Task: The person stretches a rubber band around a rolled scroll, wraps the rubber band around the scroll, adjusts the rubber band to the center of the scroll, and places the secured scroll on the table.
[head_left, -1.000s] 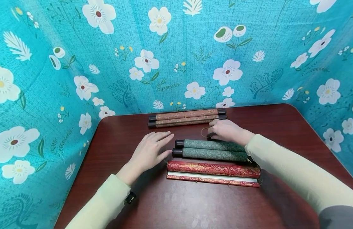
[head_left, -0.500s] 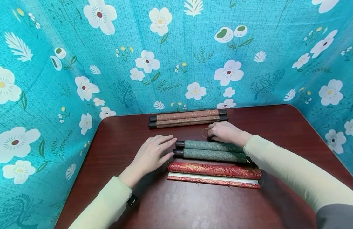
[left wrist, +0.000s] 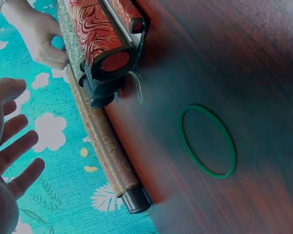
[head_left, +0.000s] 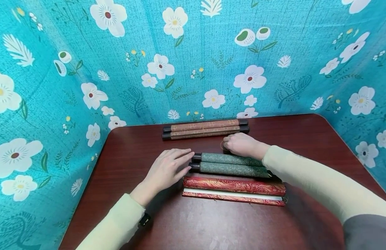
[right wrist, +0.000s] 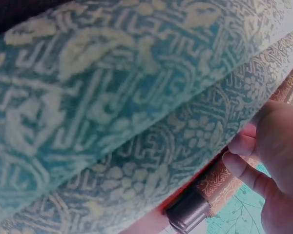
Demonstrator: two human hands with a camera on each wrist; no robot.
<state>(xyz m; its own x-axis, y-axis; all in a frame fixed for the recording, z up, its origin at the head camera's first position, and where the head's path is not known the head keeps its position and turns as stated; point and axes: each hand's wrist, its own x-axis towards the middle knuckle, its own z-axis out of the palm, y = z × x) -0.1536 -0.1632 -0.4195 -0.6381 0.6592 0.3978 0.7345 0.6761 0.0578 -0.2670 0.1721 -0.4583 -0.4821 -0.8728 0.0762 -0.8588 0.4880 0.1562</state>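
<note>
A hanging scroll with green patterned cloth (head_left: 233, 169) lies as two parallel rolls with black end knobs. My left hand (head_left: 169, 170) has extended fingers, their tips right at the left knobs. Behind the green scroll, my right hand (head_left: 241, 144) bends low over the table with curled fingers. It pinches a thin yellowish rubber band (head_left: 222, 146), whose loop overlaps the fingertips. In the right wrist view, thumb and finger (right wrist: 239, 163) meet beside the green cloth, where the band is hidden. A red-and-gold scroll (head_left: 233, 185) lies in front, its white strip showing.
A brown scroll (head_left: 205, 127) with black knobs lies along the back of the dark red table (head_left: 211, 225). On the tabletop in the left wrist view is a green rubber band (left wrist: 233, 151). Blue flowered cloth (head_left: 186, 83) surrounds the back and sides.
My right hand has moved slightly left, its fingertips covering more of the thin loop. The left hand has come a little nearer the green scroll's left knobs. The scrolls keep their places.
</note>
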